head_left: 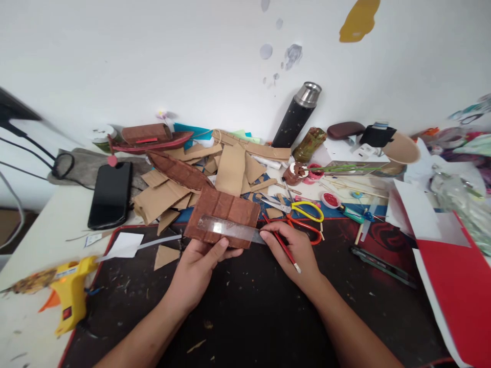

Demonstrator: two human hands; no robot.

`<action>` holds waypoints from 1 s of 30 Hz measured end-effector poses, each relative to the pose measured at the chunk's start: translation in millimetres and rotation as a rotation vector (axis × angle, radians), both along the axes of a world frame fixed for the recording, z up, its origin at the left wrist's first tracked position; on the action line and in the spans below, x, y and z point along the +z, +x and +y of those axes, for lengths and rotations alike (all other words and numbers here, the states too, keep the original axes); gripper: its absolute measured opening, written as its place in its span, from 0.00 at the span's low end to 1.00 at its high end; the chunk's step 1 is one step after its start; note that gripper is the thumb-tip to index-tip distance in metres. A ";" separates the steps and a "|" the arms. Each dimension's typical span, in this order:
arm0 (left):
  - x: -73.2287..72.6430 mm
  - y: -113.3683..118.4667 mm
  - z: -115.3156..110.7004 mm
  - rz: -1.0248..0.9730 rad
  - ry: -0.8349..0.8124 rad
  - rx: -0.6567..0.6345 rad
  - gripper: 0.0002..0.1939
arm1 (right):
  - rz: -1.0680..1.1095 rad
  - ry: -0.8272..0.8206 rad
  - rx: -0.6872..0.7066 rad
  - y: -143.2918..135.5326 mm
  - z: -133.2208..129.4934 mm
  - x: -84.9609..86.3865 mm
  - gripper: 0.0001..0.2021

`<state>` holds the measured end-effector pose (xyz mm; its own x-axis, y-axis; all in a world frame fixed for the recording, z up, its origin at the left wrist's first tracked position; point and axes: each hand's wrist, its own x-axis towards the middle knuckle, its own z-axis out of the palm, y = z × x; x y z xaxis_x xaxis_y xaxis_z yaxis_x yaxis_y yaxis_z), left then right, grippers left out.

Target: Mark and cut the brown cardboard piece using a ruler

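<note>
At the near left, a yellow glue gun [74,291] lies across the edge of a black mat [268,327], partly on the pale counter [57,220]. Farther off on that side, a dark phone [110,195] leans on a grey cloth [82,166], and a white paper [126,245] lies to the phone's near right. A red boat [153,146] with a brown cabin stands by the wall, at the far left; a brown hull [178,169] rests on scattered cardboard [230,171] just right of and nearer than it. Left of the middle, the left hand [201,271] grips the near edge of a brown panel [226,202], thumb on top and fingers curled beneath, holding it above the mat. A clear ruler [226,230] lies across the panel, its right end reaching past the panel's edge; whether the left thumb also touches it is hard to tell. The right hand [293,250] pinches that end between thumb and forefinger, nearly closed, with a red pencil [286,250] held slantwise against it. Beyond this hand are scissors with yellow handles [307,209], and a black flask [295,117] stands at the far wall. Farther right, a cutter knife [383,267] lies on the mat, left of a red sheet [456,296].
</note>
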<state>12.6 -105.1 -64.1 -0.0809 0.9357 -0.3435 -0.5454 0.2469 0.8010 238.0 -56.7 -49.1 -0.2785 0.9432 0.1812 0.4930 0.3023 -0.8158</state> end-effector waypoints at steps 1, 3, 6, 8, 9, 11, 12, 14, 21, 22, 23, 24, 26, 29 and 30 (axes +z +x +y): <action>-0.2 -0.1 -0.3 0.000 -0.001 0.002 0.26 | -0.002 0.001 -0.001 0.0 0.0 -0.3 0.07; -0.6 -0.2 -0.9 0.001 -0.003 0.005 0.26 | -0.003 0.000 -0.003 0.1 0.2 -0.7 0.07; -0.6 0.0 -1.1 0.003 -0.012 0.001 0.25 | 0.000 -0.006 -0.005 0.4 0.5 0.0 0.07; -0.2 0.3 -0.8 0.004 -0.012 -0.003 0.24 | 0.000 -0.013 0.001 0.5 0.5 0.9 0.07; 0.1 0.5 -0.7 0.006 -0.010 -0.003 0.24 | -0.001 -0.015 0.004 0.5 0.5 1.3 0.08; 0.7 0.8 -0.4 0.011 -0.006 0.001 0.24 | -0.003 -0.021 0.008 0.4 0.4 1.8 0.07; 0.9 1.0 -0.4 0.015 -0.005 0.003 0.24 | -0.004 -0.023 0.009 0.3 0.3 1.8 0.07; 1.4 1.2 -0.3 0.018 -0.006 0.005 0.24 | -0.001 -0.022 0.008 0.2 0.2 1.4 0.08; 2.7 1.6 -0.8 0.007 -0.014 0.002 0.23 | 0.001 -0.034 0.008 1.1 0.4 0.5 0.08; 2.8 1.5 -0.9 0.013 -0.017 0.003 0.23 | 0.001 -0.037 0.011 1.2 0.3 0.5 0.08; 2.9 1.5 -1.0 0.018 -0.020 0.004 0.23 | 0.002 -0.037 0.014 1.3 0.3 0.5 0.08; 3.1 1.4 -1.0 0.022 -0.023 0.003 0.23 | 0.003 -0.037 0.017 1.4 0.2 0.4 0.08; 3.6 1.4 -0.9 0.022 -0.025 -0.002 0.24 | 0.005 -0.034 0.018 1.5 0.0 0.2 0.09; 4.9 1.7 -0.5 0.018 -0.026 -0.001 0.25 | 0.005 -0.037 0.016 1.9 0.0 0.0 0.09; 5.4 1.8 -0.3 0.017 -0.028 0.002 0.25 | 0.006 -0.039 0.016 2.0 0.1 0.1 0.08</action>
<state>14.4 -105.4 -58.7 -0.0888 0.9256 -0.3679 -0.5320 0.2682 0.8032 240.0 -56.6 -49.1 -0.2928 0.9449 0.1461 0.4836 0.2782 -0.8299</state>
